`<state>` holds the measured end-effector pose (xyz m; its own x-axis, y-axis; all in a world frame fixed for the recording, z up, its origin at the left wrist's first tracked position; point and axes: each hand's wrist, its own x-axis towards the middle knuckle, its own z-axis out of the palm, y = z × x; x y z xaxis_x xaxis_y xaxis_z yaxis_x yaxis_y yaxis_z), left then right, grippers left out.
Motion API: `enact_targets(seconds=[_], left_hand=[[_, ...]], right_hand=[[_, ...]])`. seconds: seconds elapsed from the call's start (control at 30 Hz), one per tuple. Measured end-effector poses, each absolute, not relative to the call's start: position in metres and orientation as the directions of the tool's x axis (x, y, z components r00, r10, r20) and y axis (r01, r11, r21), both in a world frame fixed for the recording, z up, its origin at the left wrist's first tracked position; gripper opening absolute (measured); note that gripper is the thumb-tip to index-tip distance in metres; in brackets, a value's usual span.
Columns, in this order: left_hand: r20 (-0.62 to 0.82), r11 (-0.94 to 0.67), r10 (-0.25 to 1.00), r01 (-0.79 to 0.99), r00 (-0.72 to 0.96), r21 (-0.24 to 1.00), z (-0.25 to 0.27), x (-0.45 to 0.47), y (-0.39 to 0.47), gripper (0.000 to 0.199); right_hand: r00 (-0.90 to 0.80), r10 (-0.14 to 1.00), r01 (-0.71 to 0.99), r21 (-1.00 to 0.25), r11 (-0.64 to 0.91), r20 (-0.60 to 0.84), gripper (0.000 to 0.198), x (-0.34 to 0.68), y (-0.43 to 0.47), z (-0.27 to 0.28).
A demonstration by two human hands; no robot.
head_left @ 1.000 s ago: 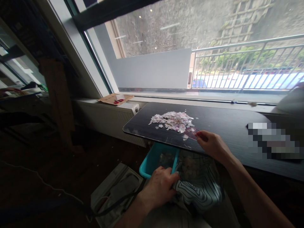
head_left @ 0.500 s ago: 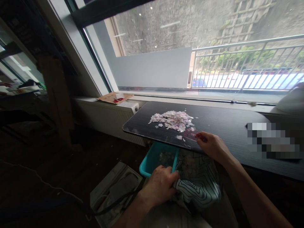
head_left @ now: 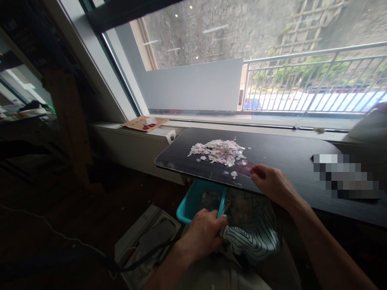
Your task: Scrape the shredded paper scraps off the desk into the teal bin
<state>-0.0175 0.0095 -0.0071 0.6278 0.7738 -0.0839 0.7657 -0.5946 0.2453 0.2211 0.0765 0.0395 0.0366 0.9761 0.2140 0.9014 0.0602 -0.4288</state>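
My right hand [head_left: 272,181] is closed, its fingers pinching a flat see-through plastic piece with red markings [head_left: 244,168]; its exact kind does not show. That piece lies low over the dark table [head_left: 281,157], beside a pile of small pale pink and white scraps [head_left: 222,151]. A loose scrap [head_left: 234,175] lies near the table's front edge. Lower down, my left hand [head_left: 204,231] is closed on the edge of a pale cloth with black wavy lines [head_left: 250,239], just over the rim of a teal bin [head_left: 186,205]. Its fingertips are partly hidden.
A blurred-out object [head_left: 346,177] lies on the table's right side. On the radiator ledge are brown cardboard [head_left: 133,123] and red-handled scissors [head_left: 148,126]. A pale box-like thing [head_left: 148,237] and a cable [head_left: 45,219] are on the floor. A window runs behind the table.
A loose scrap near the table's front edge has shifted slightly right, and the red-marked piece has moved a little. My left hand keeps its hold on the cloth. The view has shifted slightly.
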Motion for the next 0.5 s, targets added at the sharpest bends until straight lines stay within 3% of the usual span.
enact_targets(seconds=[0.5], left_hand=[[-0.069, -0.618, 0.759, 0.75, 0.647, 0.234, -0.0104, -0.019, 0.0101, 0.016]], right_hand=[[0.059, 0.989, 0.908, -0.419, 0.004, 0.138, 0.022, 0.2297, 0.0757, 0.0391]])
